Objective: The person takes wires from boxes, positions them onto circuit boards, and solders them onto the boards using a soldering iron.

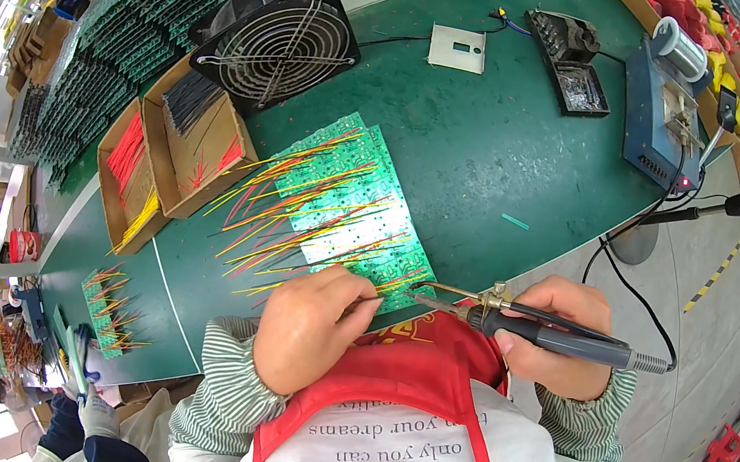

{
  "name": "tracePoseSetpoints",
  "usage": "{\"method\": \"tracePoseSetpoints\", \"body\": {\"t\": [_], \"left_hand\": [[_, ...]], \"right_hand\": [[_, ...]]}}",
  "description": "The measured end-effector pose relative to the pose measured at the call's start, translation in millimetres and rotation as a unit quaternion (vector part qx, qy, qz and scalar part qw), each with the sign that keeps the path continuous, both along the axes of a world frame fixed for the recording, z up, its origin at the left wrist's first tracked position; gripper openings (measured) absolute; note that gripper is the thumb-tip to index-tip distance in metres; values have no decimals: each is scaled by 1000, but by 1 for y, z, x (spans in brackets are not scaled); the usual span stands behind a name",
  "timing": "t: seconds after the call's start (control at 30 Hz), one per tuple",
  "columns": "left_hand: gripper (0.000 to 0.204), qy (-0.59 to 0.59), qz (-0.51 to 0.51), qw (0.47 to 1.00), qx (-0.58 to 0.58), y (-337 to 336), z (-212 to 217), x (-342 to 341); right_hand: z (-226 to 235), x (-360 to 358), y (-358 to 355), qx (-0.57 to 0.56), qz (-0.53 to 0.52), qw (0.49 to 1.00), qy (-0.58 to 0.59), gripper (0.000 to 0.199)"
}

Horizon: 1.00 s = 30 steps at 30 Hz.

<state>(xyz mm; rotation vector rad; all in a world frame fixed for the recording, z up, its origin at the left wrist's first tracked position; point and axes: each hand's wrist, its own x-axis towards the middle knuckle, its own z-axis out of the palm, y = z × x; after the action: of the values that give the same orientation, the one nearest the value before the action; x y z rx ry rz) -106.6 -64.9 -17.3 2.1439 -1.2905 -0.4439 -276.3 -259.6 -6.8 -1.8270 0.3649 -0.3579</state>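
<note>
A green circuit board panel [386, 171] lies on the green table in front of me, with rows of red, yellow and black wires [297, 205] sticking out to its left. At the panel's near edge my left hand [313, 327] is closed in a pinch on a thin wire, whose dark tip shows at the fingertips. My right hand [565, 344] grips a soldering iron [556, 340] with a thin feed tube clamped along it. The iron's tip points left, over the near right corner of the panel, close to my left fingertips. Whether it touches the board, I cannot tell.
Cardboard trays [165, 191] of cut wires stand at left, below a black fan [283, 48] and stacked boards [125, 37]. A blue soldering station [654, 121] sits far right; its cable hangs past the table edge. Another person's gloved hand [99, 415] is at lower left.
</note>
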Motion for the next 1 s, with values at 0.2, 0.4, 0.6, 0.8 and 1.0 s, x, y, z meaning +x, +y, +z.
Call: {"method": "tracePoseSetpoints", "body": {"t": [0.2,0.4,0.6,0.8,1.0], "left_hand": [[10,31,3,1000,-3,-5,-9,1],[10,18,-1,1000,1,-8,-12,1],[10,-1,-8,1000,-6,-9,-12,1],[10,1,-7,1000,-1,-9,-12,1],[9,-3,-8,1000,-7,-9,-13,0]], "right_hand": [[-7,2,-1,1,3,1000,-5,15],[-7,5,-3,2,14,1000,8,16],[-7,4,-4,-2,13,1000,-7,16],[-7,5,-1,12,12,1000,-5,16],[-9,5,-2,3,14,1000,-7,15]]}}
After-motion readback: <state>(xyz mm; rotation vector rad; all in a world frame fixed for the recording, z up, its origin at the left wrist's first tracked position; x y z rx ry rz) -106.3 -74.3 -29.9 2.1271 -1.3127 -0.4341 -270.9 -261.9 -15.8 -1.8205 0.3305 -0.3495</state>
